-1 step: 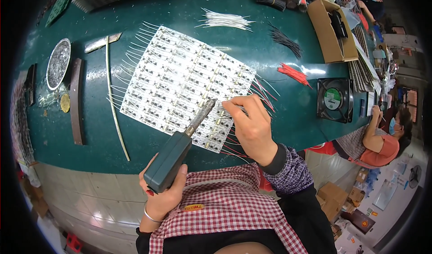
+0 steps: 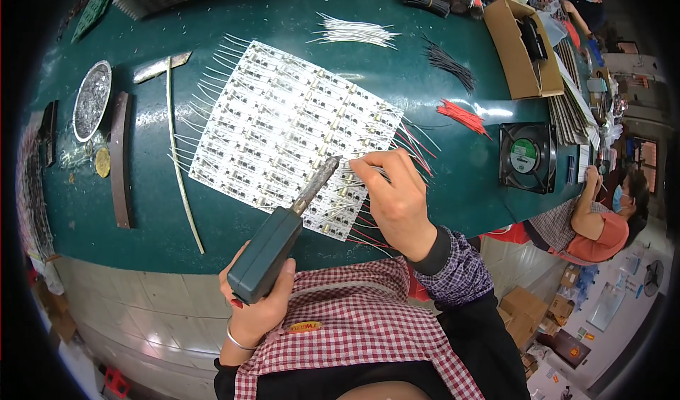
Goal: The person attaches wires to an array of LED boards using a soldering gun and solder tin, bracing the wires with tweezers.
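Observation:
My left hand (image 2: 258, 308) is wrapped round the dark green handle of a soldering iron (image 2: 265, 251). The iron's sooty tip reaches up and right over a white circuit board panel (image 2: 273, 117) filled with rows of small black parts. Close to that tip, my right hand (image 2: 397, 195) pinches a thin white wire (image 2: 347, 161) between thumb and forefinger. Whether the tip touches the board or the wire, I cannot tell. White wires (image 2: 205, 88) stick out from the panel's left edge; red, black and white wires (image 2: 418, 149) stick out from its right side.
Beyond the panel lie loose bundles of white wires (image 2: 354, 32), black wires (image 2: 450, 64) and red wires (image 2: 462, 115). A fan (image 2: 526, 157) and a cardboard box (image 2: 510, 53) stand at right. On the left are an oval metal dish (image 2: 92, 103), a brown bar (image 2: 121, 163) and solder wire (image 2: 179, 166). A co-worker (image 2: 602, 223) sits right.

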Action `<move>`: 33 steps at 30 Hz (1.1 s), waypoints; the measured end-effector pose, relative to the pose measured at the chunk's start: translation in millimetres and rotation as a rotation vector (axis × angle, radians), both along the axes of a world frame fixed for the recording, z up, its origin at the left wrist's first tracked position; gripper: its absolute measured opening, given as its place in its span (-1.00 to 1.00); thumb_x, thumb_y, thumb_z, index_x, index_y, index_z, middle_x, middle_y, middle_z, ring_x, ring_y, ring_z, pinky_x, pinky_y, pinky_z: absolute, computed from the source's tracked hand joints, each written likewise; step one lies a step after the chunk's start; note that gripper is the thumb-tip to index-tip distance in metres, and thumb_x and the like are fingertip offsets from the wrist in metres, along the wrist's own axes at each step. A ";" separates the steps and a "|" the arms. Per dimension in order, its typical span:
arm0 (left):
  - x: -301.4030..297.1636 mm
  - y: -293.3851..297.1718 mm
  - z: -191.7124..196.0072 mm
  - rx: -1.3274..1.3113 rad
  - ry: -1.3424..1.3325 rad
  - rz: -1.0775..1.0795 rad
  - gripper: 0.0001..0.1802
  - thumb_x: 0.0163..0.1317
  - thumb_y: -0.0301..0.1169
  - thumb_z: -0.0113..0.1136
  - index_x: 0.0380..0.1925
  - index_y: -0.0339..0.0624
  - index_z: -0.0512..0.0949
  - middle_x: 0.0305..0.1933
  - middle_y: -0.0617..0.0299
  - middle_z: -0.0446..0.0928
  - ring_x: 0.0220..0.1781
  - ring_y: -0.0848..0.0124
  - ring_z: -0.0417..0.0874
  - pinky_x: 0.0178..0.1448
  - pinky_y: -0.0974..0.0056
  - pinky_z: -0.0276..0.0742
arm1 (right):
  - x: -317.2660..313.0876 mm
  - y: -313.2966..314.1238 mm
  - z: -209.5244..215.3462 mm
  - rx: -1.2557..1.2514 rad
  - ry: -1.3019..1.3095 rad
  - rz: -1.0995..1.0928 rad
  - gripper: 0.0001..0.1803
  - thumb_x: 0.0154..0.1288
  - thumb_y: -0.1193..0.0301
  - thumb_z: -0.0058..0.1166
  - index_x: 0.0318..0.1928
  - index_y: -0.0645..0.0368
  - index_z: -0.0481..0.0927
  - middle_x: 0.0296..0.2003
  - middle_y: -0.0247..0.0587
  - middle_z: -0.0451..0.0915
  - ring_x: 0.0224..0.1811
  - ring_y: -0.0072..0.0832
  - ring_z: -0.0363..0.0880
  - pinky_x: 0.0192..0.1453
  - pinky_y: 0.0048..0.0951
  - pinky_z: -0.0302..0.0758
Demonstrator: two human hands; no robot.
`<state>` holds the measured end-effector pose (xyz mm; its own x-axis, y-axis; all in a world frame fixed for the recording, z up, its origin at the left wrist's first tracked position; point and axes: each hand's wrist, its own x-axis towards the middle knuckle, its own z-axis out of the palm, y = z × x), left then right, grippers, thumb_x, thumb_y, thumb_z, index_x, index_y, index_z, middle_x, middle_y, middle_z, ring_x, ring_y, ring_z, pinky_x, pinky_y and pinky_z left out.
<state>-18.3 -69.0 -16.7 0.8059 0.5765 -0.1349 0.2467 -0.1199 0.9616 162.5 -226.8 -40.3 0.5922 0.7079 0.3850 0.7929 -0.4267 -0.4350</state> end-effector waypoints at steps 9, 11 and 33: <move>2.3 2.9 8.1 0.065 0.029 -0.081 -0.80 -0.01 -0.64 0.30 -0.31 -0.41 0.63 -0.38 0.10 0.60 -0.48 0.42 0.61 -0.40 0.37 0.51 | -0.2 2.0 5.0 -0.027 -0.004 0.006 -0.63 -0.09 0.72 0.09 -0.16 0.34 0.59 -0.26 -0.13 0.50 -0.25 -0.25 0.48 -0.28 -0.37 0.51; 2.5 2.9 7.3 0.092 0.039 -0.097 -0.81 -0.01 -0.64 0.30 -0.31 -0.41 0.63 -0.38 0.10 0.60 -0.48 0.43 0.61 -0.40 0.37 0.51 | 0.2 1.9 8.0 -0.077 -0.006 0.006 -0.65 -0.07 0.70 0.09 -0.16 0.32 0.58 -0.26 -0.13 0.48 -0.23 -0.26 0.47 -0.28 -0.38 0.50; 1.8 4.2 3.7 0.041 0.046 -0.073 -0.81 0.00 -0.62 0.32 -0.32 -0.40 0.62 -0.40 0.11 0.60 -0.50 0.44 0.62 -0.40 0.39 0.51 | 7.9 3.3 9.1 -0.039 0.086 0.017 -0.61 -0.16 0.78 0.02 -0.21 0.31 0.59 -0.28 -0.13 0.48 -0.21 -0.21 0.48 -0.22 -0.31 0.49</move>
